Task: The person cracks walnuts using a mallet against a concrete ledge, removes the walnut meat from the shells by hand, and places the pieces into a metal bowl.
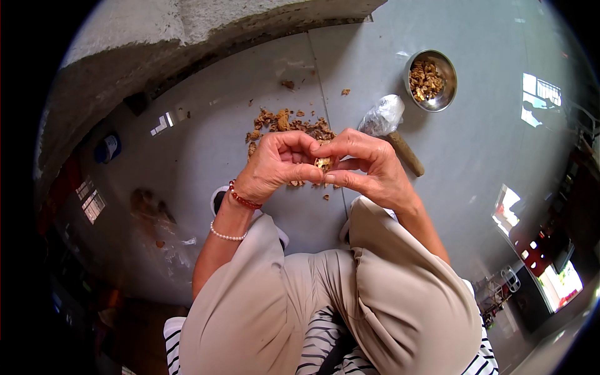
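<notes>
Light: bright over mid-floor (475, 162), dim at the outer margins. White window reflections (530, 94) glare at right; smaller ones at left. Metal bowl (449, 78) carries highlights. Soft shade along the rough block (125, 31). Left hand (265, 167) and right hand (380, 164) well lit, fairly sharp. Fisheye: edges bowed, corners black. Lower left murky, probably underexposed.

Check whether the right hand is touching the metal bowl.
Apart. The head view shows grey floor between the right hand and the metal bowl.
</notes>
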Tool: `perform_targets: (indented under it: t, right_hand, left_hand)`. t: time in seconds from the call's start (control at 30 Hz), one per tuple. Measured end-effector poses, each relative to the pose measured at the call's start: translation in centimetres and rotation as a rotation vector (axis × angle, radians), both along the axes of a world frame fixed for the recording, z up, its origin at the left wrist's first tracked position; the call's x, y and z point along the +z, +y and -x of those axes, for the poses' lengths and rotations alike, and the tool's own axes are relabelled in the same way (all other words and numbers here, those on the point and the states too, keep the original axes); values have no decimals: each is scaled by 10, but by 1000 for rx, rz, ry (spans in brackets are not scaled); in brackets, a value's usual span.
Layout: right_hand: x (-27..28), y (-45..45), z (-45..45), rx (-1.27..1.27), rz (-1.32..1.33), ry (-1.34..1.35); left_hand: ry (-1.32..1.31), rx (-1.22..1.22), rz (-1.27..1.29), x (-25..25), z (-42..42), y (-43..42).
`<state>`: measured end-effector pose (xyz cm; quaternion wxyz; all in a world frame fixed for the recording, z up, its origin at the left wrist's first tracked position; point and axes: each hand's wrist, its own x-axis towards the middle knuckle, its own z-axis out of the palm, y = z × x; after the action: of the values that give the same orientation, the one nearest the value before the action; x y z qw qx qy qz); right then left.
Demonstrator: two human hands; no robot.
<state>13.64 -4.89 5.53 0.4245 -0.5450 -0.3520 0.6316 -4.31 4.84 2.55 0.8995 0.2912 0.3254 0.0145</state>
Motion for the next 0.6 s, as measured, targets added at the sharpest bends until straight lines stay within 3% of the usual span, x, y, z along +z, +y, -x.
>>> perform_targets:
  t: [0.3,0.6]
  right_hand:
    - [-1,-4,10,-102,-91,-172]
    - [3,-5,18,-231,-5,-66]
  left_hand:
    - [-113,68,94,-8,-2,-10]
    - [-185,134,216,-5,-5,-14]
